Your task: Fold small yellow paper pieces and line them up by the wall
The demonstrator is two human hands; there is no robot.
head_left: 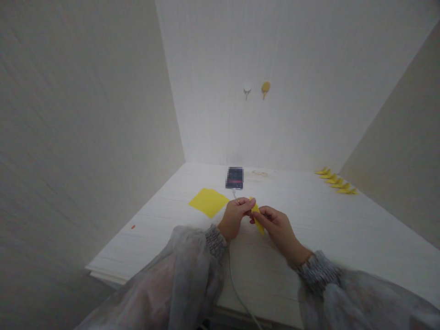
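Observation:
A narrow strip of folded yellow paper (259,223) is held between both hands above the white table. My left hand (237,213) pinches its upper end between thumb and fingers. Lower down, my right hand (277,224) grips the same paper from the right side. To the left of my hands lie flat yellow sheets (209,202), one corner close to my left wrist. Several folded yellow paper pieces (336,181) with raised points sit in a row at the far right of the table.
A phone (234,178) lies near the back wall, with a white cable (233,279) running under my hands to the front edge. A small orange scrap (133,227) lies at left. A white hook (247,88) and a yellow hook (266,88) are on the back wall. Side walls enclose the table.

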